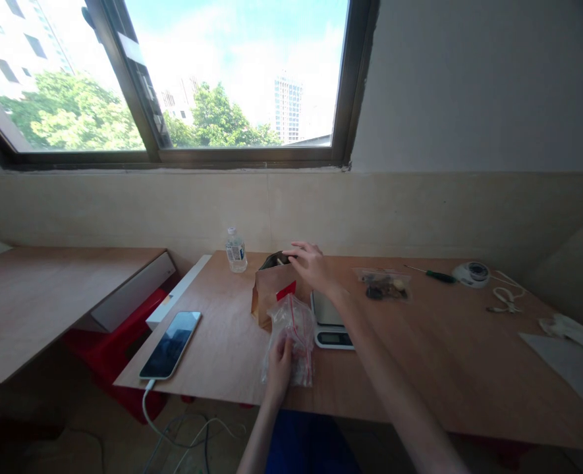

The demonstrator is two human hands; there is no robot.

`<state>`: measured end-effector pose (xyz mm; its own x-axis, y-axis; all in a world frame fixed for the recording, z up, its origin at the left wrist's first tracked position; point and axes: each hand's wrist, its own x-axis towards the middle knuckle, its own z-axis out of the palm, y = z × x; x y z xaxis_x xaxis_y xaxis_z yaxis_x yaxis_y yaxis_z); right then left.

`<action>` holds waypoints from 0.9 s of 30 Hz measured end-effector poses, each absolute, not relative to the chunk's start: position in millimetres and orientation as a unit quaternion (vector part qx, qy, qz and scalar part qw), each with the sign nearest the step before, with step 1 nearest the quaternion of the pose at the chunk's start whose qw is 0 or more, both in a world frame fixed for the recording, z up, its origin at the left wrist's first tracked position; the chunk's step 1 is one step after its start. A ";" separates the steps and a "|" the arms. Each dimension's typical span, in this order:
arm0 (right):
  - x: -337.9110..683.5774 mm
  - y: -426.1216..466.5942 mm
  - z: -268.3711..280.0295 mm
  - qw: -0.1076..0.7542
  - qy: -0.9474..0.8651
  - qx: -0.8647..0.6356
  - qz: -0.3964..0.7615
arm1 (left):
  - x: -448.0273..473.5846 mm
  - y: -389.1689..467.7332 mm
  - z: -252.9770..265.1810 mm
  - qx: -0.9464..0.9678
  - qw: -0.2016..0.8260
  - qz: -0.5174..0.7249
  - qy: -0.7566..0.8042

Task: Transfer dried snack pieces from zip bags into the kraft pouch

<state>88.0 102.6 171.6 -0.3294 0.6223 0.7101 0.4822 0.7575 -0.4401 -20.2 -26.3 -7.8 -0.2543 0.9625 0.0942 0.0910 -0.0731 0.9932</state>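
Observation:
My left hand (280, 364) is closed around clear plastic zip bags (295, 322) with red seal lines, held at the table's front edge. Behind them stands a brown paper bag (267, 296) with its top open and a red patch on its front. My right hand (311, 266) reaches over the bag's right rim, fingers stretched out and apart from the thumb. A small pale item (280, 261) shows in the bag's mouth; what else lies inside is hidden. Under my right forearm is a white digital scale (334, 339), partly covered by it.
A phone (171, 345) with a charging cable lies left, and a water bottle (236, 251) stands at the back. To the right are a zip bag of small parts (383, 286), a green-handled screwdriver (439, 276), a white dome camera (471, 274) and white paper (565, 365).

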 end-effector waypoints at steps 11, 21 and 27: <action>116.8 14.6 89.0 0.418 -0.724 -0.467 0.287 | -14.7 -29.8 -5.4 0.570 0.301 0.523 0.558; 146.9 41.3 95.4 0.599 -0.488 -0.491 0.402 | 2.9 -40.9 37.7 0.638 0.324 0.485 0.503; 127.2 10.3 84.2 0.589 -0.521 -0.523 0.328 | 6.4 -48.1 59.5 0.491 0.452 0.546 0.507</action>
<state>127.2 10.3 84.2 0.2419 0.9316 0.2714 0.1592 0.2378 -0.9582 6.4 -48.1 59.5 -0.1099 0.9910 0.0767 0.0043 -0.0767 0.9970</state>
